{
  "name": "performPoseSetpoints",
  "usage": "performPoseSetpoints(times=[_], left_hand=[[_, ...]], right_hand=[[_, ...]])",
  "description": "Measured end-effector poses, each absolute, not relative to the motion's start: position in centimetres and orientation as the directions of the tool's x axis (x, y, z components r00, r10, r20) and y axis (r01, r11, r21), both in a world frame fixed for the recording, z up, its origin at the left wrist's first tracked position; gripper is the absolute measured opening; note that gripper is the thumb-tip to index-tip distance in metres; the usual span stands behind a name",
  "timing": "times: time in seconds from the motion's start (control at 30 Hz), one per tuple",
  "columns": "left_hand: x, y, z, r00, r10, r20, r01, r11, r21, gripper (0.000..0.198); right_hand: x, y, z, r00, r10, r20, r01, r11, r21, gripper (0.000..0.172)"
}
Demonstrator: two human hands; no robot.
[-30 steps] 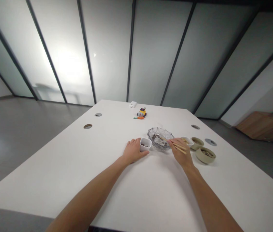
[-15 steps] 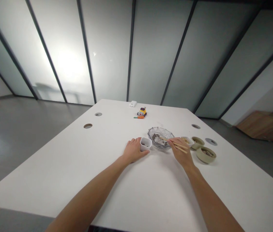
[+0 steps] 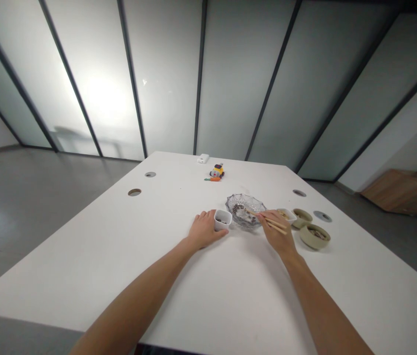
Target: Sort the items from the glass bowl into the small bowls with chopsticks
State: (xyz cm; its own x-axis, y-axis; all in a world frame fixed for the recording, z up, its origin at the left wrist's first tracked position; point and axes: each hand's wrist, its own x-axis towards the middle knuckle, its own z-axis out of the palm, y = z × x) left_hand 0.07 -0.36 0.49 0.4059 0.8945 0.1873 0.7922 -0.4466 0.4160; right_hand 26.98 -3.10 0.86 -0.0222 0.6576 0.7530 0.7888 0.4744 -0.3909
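Observation:
My left hand [image 3: 203, 230] is wrapped round the near side of a small white square cup [image 3: 223, 219] with dark bits inside. My right hand [image 3: 275, 233] is closed on a pair of wooden chopsticks [image 3: 266, 220], whose tips reach into a cut-glass bowl [image 3: 245, 210] holding small dark pieces. The glass bowl stands between the two hands on the white table [image 3: 179, 276].
Right of my right hand stand a small white dish [image 3: 287, 214] and two olive-green bowls [image 3: 314, 236]. A yellow toy [image 3: 216, 171], an orange carrot-like piece [image 3: 213, 179] and a white box [image 3: 202, 159] lie near the far edge. Round cable holes [image 3: 134, 192] mark the tabletop.
Almost nothing has moved. The view has shifted very slightly; both hands hold the same positions.

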Motion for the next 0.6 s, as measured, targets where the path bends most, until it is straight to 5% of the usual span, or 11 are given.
performPoseSetpoints(times=[0.2, 0.33, 0.47, 0.6], left_hand=[[0.1, -0.3, 0.5, 0.412, 0.888, 0.202, 0.793, -0.459, 0.400, 0.055], [0.0, -0.3, 0.3, 0.409, 0.892, 0.191, 0.796, -0.451, 0.403, 0.056], [-0.1, -0.2, 0.1, 0.411, 0.890, 0.200, 0.788, -0.456, 0.412, 0.055], [-0.2, -0.1, -0.1, 0.410, 0.887, 0.212, 0.786, -0.462, 0.411, 0.056]], right_hand=[[27.1, -3.1, 1.2, 0.001, 0.635, 0.772, 0.785, 0.478, -0.394, 0.041], [26.8, -3.4, 2.3, 0.193, 0.617, 0.763, 0.749, 0.409, -0.521, 0.045], [25.9, -3.9, 3.2, 0.398, 0.713, 0.577, 0.373, 0.449, -0.812, 0.039], [25.4, -4.0, 3.2, 0.387, 0.810, 0.440, 0.143, 0.419, -0.897, 0.040]])
